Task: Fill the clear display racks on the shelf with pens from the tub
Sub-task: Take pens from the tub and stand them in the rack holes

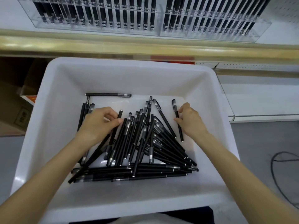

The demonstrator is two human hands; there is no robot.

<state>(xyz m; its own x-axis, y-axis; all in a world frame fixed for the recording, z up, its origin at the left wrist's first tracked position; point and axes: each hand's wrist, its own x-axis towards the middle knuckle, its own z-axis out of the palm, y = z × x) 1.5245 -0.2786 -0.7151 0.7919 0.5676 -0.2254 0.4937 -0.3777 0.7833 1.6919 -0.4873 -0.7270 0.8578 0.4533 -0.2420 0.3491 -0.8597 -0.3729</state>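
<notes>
A white tub (53, 88) in front of me holds a heap of several black pens (145, 143). My left hand (98, 122) is inside the tub at the left of the heap, its thumb and fingers pinching one black pen (116, 126) that slants down under the hand. My right hand (191, 120) is at the right of the heap and pinches a single black pen (178, 120) that lies apart from the pile. Two clear display racks (100, 16) (210, 18) stand on the shelf above, their slots filled with black pens.
A pale wooden shelf edge (145, 46) runs between the tub and the racks. A lone pen (108, 95) lies along the tub's far side. A dark cable (275, 167) curls on the grey floor at right. Cardboard boxes (14, 110) sit at left.
</notes>
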